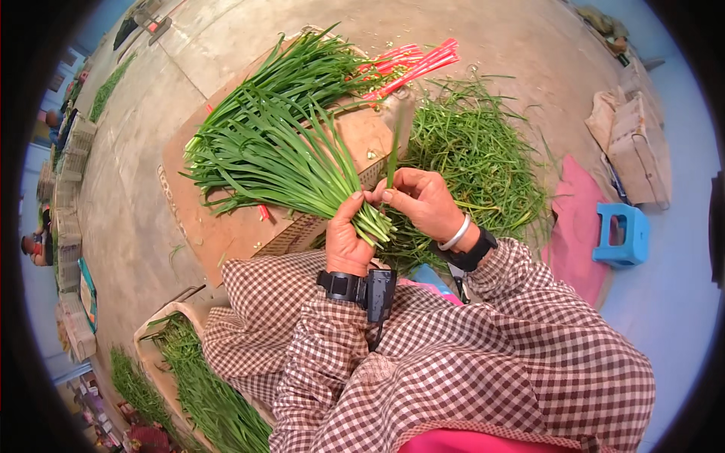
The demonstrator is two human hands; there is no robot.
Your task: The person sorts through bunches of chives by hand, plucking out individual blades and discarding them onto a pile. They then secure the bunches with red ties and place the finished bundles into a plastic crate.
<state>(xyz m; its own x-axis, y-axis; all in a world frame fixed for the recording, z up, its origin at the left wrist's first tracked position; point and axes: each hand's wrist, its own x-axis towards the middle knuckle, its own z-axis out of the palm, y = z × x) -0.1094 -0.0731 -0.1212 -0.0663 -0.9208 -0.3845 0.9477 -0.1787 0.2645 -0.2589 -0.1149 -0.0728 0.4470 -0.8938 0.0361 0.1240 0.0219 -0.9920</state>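
My left hand (348, 238) grips a bundle of garlic chives (294, 161) near its pale cut ends, which stick out below the thumb. The long green leaves fan away to the upper left, over a cardboard box (362, 141). Close beside it, my right hand (422, 204) pinches a single green leaf (395, 147) that points upward between thumb and finger. The fingertips of both hands almost meet at the bundle's edge. Another pile of chives (300, 68) lies on the cardboard behind the held bundle.
Red-and-white strips (425, 65) lie at the box's far end. A heap of loose trimmings (470, 164) covers the floor to the right. Beyond are a pink sheet (578, 226) and a blue plastic stool (621, 235). A lined container of chives (209, 379) sits lower left. People appear far left.
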